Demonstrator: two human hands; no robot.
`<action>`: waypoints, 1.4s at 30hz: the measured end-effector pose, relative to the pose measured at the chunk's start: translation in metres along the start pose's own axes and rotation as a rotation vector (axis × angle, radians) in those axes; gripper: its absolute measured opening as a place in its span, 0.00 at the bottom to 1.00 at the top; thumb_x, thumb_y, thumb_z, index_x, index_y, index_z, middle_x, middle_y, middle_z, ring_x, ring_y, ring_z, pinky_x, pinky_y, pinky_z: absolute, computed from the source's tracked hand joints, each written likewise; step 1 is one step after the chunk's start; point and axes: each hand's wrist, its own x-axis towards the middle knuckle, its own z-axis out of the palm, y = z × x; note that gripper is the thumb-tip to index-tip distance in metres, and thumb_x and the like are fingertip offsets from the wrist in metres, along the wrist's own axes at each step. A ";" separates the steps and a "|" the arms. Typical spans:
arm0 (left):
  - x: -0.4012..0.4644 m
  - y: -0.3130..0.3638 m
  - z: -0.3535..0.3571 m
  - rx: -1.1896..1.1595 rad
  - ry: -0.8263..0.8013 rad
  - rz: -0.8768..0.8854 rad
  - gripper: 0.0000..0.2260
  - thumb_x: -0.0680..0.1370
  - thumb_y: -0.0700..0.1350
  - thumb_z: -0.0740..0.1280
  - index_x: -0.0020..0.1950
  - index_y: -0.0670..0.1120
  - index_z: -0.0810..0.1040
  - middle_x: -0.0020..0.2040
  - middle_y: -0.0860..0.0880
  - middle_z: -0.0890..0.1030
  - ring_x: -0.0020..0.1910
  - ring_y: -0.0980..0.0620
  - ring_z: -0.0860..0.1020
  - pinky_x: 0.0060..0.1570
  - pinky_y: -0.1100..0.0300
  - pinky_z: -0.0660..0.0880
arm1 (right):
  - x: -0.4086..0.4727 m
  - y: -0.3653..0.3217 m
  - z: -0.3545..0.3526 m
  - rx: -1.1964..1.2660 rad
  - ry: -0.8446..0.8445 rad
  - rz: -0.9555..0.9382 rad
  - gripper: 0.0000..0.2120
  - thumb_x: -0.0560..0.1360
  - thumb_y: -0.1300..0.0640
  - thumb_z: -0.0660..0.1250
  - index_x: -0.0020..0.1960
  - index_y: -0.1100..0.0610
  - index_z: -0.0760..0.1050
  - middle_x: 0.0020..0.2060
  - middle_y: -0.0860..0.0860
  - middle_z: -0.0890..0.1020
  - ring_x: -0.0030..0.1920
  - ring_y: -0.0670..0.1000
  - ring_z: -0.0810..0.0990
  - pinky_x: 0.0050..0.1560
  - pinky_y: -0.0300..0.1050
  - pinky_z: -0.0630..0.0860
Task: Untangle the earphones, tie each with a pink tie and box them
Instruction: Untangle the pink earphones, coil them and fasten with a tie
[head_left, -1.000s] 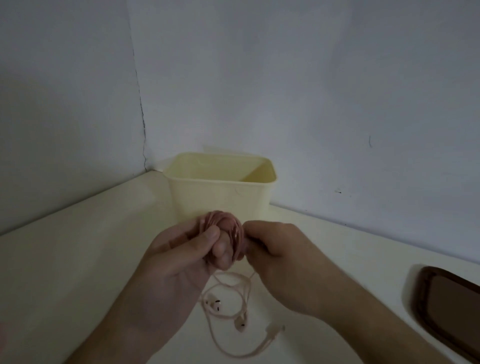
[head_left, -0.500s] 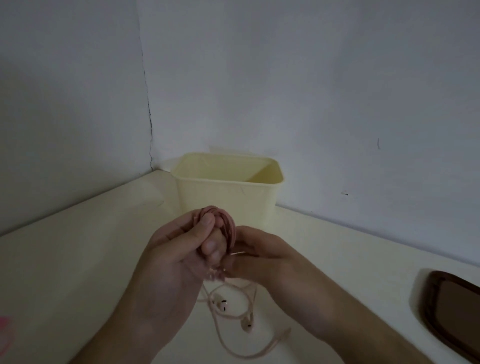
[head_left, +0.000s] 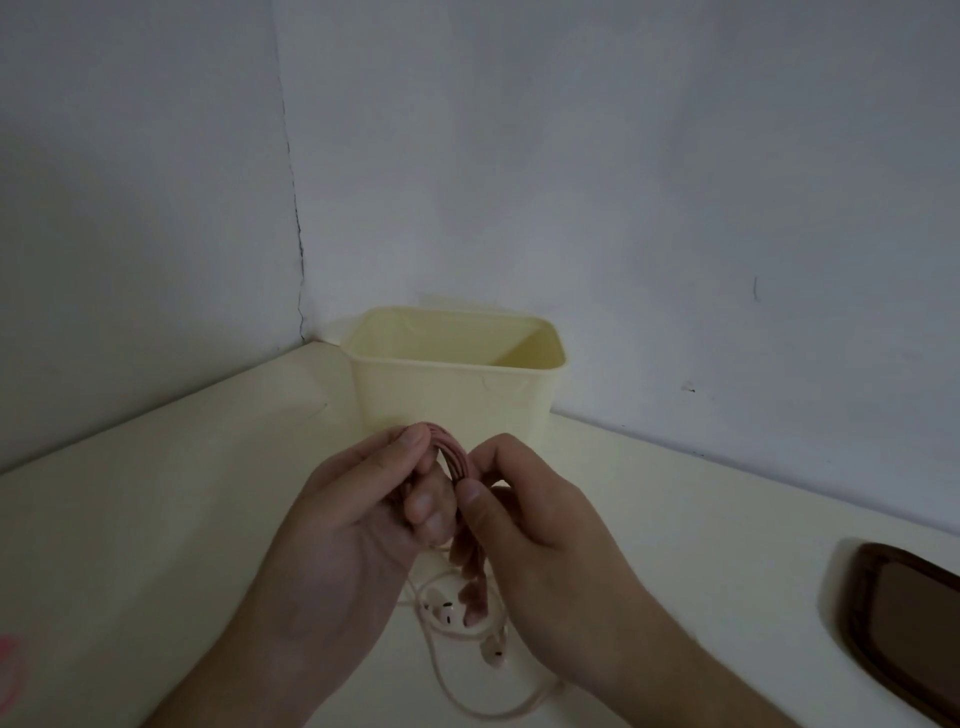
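Pink earphone cord wound into a tight coil sits between both hands, raised above the desk in the near middle of the scene. The left hand has its fingers curled round the coil, the loops running over its fingertips and its thumb lying along the top. The right hand pinches the right side of the coil between its thumb and curled fingers, so the two hands touch at the bundle. Below the hands the loose end of the same pink cord hangs down and lies in a slack loop on the desk, with two white earbuds resting near each other under the right hand's fingers and a further length of cord trailing toward the near right.

Just beyond the hands stands a pale yellow rectangular plastic box, upright and uncovered, set close to the far corner where the two white walls meet; what it holds cannot be made out from this angle. The cream-coloured desk spreads left and right of it. At the right edge lies a dark brown flat tray-like object with rounded corners, well apart from the hands. At the near left edge a small blurred pink shape shows, too cut off to identify.
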 end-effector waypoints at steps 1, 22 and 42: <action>0.000 0.001 0.001 0.003 0.010 -0.004 0.16 0.75 0.53 0.76 0.40 0.44 0.74 0.32 0.47 0.68 0.32 0.49 0.68 0.40 0.46 0.63 | 0.000 0.000 0.000 -0.009 -0.008 -0.004 0.07 0.86 0.55 0.62 0.49 0.53 0.74 0.39 0.58 0.84 0.35 0.60 0.82 0.34 0.54 0.84; 0.004 -0.003 0.005 0.250 0.155 0.009 0.19 0.79 0.52 0.69 0.53 0.35 0.84 0.46 0.38 0.83 0.48 0.43 0.83 0.56 0.49 0.80 | 0.013 0.005 -0.030 -0.460 0.071 -0.296 0.07 0.85 0.58 0.64 0.49 0.49 0.74 0.34 0.46 0.80 0.35 0.49 0.79 0.34 0.38 0.73; -0.003 -0.004 0.014 0.432 0.295 0.244 0.06 0.80 0.35 0.68 0.47 0.40 0.84 0.40 0.44 0.87 0.38 0.52 0.85 0.38 0.65 0.80 | 0.007 0.006 -0.015 -0.269 0.116 -0.241 0.10 0.82 0.57 0.69 0.52 0.47 0.69 0.45 0.46 0.86 0.49 0.49 0.86 0.51 0.50 0.82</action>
